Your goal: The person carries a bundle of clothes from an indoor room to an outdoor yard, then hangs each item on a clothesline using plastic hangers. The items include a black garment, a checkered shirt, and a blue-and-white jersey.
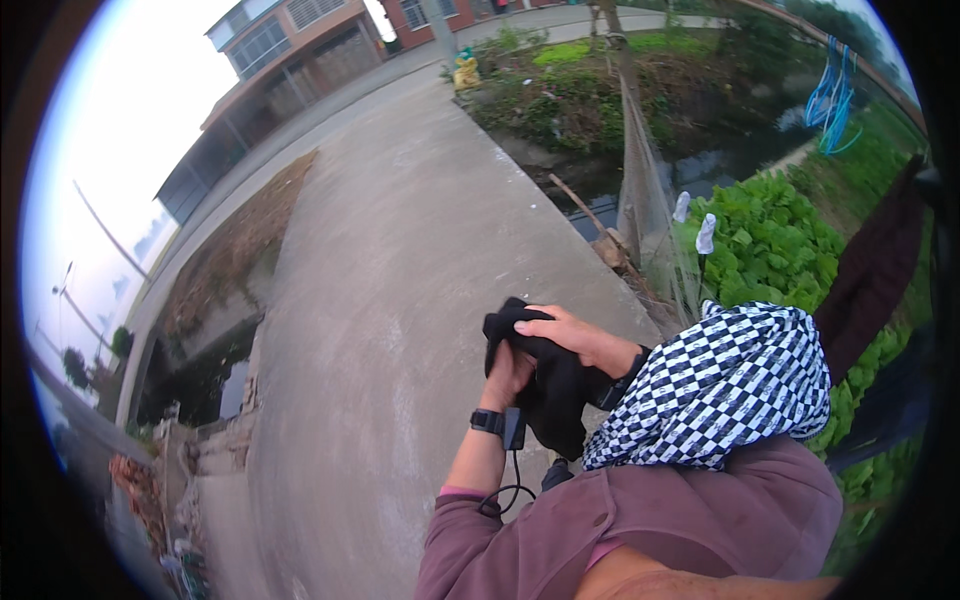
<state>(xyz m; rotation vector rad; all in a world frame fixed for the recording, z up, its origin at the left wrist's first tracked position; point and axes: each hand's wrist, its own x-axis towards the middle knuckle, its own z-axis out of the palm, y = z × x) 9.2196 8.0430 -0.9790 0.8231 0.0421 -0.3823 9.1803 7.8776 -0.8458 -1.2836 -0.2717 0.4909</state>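
Observation:
A black cloth garment (553, 397) is bunched between my hands, and its lower part hangs down in front of me. My right hand (574, 334) grips its top, with the thumb pressed on the fabric. Under the fold, my left hand (511, 373) holds the same cloth; its fingers are mostly hidden. A black wristband (487, 421) with a small box and a cable sits on my left wrist. Another dark band (626, 379) circles my right wrist. Black-and-white checkered fabric (720, 386) covers my right forearm.
A concrete path (367, 285) runs ahead between water channels. Netting (660, 217) and leafy green plants (757, 232) border its right side. Dark cloth (870, 262) hangs at right, below a pole (855, 56) bearing blue cords (831, 97). Rubble (139, 495) lies at lower left.

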